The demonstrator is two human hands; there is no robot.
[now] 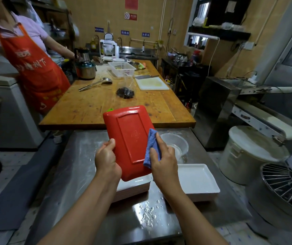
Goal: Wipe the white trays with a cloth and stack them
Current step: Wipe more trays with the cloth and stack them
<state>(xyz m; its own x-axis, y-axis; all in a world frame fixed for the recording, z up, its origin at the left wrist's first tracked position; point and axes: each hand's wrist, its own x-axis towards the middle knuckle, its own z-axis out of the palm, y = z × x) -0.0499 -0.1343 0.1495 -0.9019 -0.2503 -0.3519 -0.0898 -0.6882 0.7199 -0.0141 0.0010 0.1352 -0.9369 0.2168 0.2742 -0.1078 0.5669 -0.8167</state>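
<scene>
At frame centre, the left hand (107, 160) is gripping a rectangular tray showing its red underside (130, 140), while the right hand (163, 160) is pressing a folded blue cloth (151, 147) onto it. Below, a stack of white trays (132, 187) and another white tray (197, 180) are sitting on the steel bench (81, 174), so the work looks partway done.

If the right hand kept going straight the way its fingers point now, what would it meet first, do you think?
The right hand already presses the blue cloth against the red tray underside, so it would likely just slide up along that, though depth is unclear.
</scene>
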